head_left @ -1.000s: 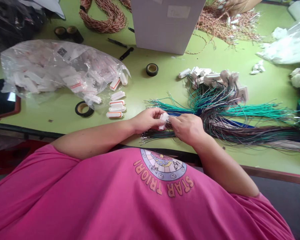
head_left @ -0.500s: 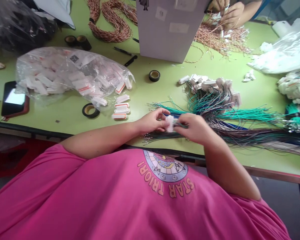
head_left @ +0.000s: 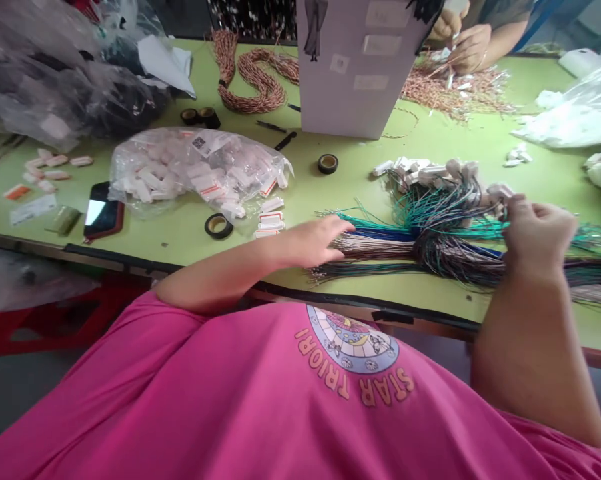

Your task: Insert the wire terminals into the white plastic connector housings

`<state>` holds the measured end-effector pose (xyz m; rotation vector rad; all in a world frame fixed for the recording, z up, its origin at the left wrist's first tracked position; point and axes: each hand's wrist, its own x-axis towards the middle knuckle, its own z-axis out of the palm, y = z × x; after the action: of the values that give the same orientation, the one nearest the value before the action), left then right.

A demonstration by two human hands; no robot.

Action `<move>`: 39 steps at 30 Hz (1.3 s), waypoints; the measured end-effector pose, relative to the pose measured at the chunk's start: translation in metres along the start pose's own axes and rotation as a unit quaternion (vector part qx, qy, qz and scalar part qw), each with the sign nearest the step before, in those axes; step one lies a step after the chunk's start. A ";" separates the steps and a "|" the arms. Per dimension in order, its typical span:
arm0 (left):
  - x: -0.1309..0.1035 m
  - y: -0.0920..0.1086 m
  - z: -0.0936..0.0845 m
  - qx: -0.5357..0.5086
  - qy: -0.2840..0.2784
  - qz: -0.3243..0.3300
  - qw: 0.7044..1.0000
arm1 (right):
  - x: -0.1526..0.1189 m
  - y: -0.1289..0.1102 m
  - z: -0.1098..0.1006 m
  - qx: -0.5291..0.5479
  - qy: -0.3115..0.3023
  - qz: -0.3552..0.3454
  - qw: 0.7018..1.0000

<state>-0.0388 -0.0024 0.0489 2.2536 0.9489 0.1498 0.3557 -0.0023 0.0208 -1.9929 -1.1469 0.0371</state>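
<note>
Green, blue and brown wires (head_left: 380, 248) lie near the worktop's (head_left: 350, 193) front edge, my left hand (head_left: 321, 243) at their loose ends, fingers spread and gripping nothing I can see. My right hand (head_left: 540, 230) curls inward just beside a white plug (head_left: 500, 192); whether it has hold of anything I cannot tell, but a hard pull there could snag the crossing strands.
</note>
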 end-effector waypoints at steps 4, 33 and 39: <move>-0.021 -0.037 -0.039 0.221 0.090 -0.164 0.957 | -0.021 -0.007 -0.036 0.023 0.134 -0.043 0.990; 0.000 -0.011 0.022 -0.599 0.064 -0.145 0.785 | -0.147 -0.153 0.027 0.084 -0.640 -0.434 0.628; -0.002 -0.020 0.017 -0.663 0.055 -0.154 0.731 | -0.131 -0.134 0.046 0.205 -0.444 -0.245 0.837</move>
<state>-0.0459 -0.0029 0.0241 0.7451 0.8121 0.5968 0.1660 -0.0354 0.0331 -1.2196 -1.9928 0.9441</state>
